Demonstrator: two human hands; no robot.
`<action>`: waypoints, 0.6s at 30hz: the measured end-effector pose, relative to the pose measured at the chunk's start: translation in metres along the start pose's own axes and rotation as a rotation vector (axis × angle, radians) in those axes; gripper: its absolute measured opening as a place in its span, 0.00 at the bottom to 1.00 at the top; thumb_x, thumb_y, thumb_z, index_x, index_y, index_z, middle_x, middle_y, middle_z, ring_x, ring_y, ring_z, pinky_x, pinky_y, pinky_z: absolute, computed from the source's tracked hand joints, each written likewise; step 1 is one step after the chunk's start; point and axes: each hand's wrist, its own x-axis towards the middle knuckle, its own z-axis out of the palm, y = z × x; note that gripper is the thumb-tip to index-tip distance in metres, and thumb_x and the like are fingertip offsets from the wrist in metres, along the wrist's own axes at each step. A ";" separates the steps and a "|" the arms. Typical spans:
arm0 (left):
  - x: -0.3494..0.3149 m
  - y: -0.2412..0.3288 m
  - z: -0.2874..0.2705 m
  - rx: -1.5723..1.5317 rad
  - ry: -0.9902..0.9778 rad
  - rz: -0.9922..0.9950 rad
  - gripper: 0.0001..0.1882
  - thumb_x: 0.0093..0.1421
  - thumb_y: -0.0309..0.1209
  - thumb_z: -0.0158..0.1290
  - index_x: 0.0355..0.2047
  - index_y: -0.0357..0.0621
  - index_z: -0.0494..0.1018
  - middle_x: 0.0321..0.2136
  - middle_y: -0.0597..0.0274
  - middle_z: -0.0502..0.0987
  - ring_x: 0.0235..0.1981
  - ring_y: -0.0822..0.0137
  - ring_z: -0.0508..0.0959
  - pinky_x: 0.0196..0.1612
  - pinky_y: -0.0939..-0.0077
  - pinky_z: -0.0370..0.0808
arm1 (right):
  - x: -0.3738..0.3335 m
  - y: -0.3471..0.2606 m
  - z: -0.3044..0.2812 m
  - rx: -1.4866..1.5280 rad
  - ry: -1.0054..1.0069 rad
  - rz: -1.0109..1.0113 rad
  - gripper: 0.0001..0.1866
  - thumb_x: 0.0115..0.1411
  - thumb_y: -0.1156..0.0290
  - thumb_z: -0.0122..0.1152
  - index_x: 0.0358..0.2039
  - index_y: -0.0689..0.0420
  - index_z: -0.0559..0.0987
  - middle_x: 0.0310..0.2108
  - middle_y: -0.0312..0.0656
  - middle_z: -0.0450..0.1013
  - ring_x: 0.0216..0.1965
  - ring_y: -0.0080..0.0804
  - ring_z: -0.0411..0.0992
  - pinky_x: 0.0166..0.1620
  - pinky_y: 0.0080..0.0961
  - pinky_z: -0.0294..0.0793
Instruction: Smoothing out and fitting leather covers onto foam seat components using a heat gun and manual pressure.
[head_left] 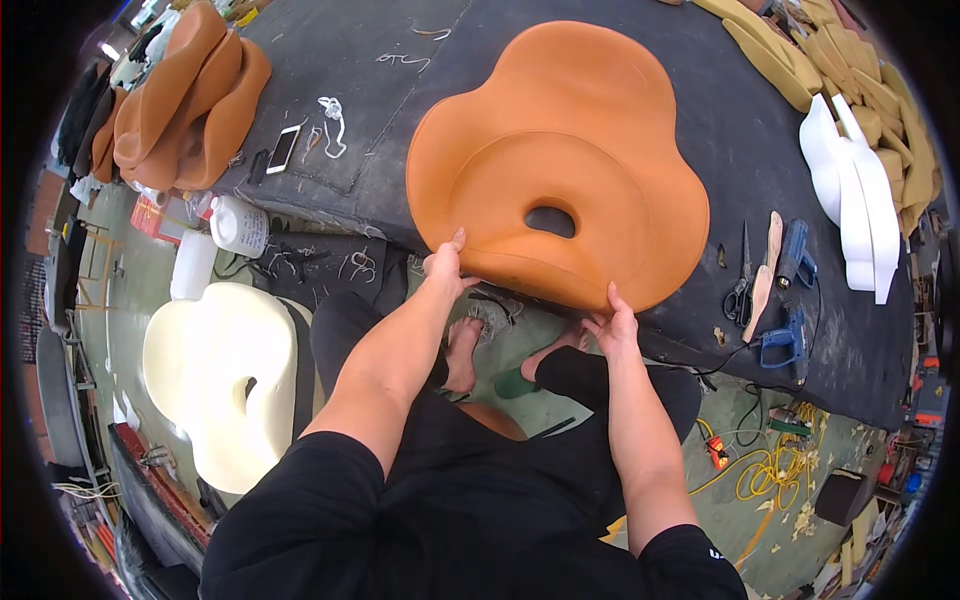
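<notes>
A black short-sleeved top [440, 540] fills the foreground at 6 o'clock, and two bare forearms [650, 440] extend from it. The left hand [447, 264] is clamped on the rim of a glossy orange, lobed seat cushion [565, 85] with an oval central hole, at about 8 o'clock on its outline; the right hand [617, 325] is clamped on the same rim between 5 and 6 o'clock. The cushion lies on a dark, cloth-like surface [740, 140], its near side at the surface's edge.

Taking the cushion as the clock's centre, a white smartphone [284, 148] lies at 9 o'clock, with a stack of orange curved shells [190, 100] beyond it. At 8 o'clock, off the surface, sits a cream-coloured lobed foam seat [215, 390]. Dark-handled scissors [740, 295] and two blue glue guns, the upper [794, 250] and the lower [790, 342], lie around 4 o'clock. White curved panels [855, 205] rest at 3 o'clock. A yellow cable [765, 478] coils on the green floor [735, 520] at 5 o'clock.
</notes>
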 end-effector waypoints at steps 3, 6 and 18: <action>-0.007 0.001 -0.019 -0.088 -0.211 -0.128 0.51 0.62 0.63 0.60 0.71 0.39 0.58 0.70 0.43 0.63 0.72 0.38 0.59 0.69 0.23 0.52 | -0.004 -0.001 0.002 0.003 -0.004 -0.034 0.44 0.61 0.47 0.73 0.68 0.59 0.68 0.67 0.55 0.65 0.68 0.61 0.61 0.66 0.66 0.58; -0.016 0.004 -0.039 -0.136 -0.207 -0.182 0.56 0.58 0.70 0.58 0.73 0.43 0.57 0.71 0.45 0.62 0.74 0.39 0.55 0.71 0.26 0.50 | -0.007 -0.001 0.005 0.022 0.015 0.018 0.44 0.61 0.45 0.72 0.69 0.58 0.67 0.66 0.55 0.66 0.68 0.60 0.61 0.67 0.67 0.57; 0.003 0.009 -0.001 0.078 -0.061 -0.038 0.35 0.62 0.37 0.66 0.65 0.36 0.66 0.57 0.39 0.77 0.53 0.35 0.80 0.59 0.28 0.72 | -0.003 0.001 0.002 0.015 -0.005 0.005 0.44 0.61 0.45 0.72 0.69 0.57 0.66 0.66 0.53 0.64 0.66 0.58 0.63 0.65 0.67 0.59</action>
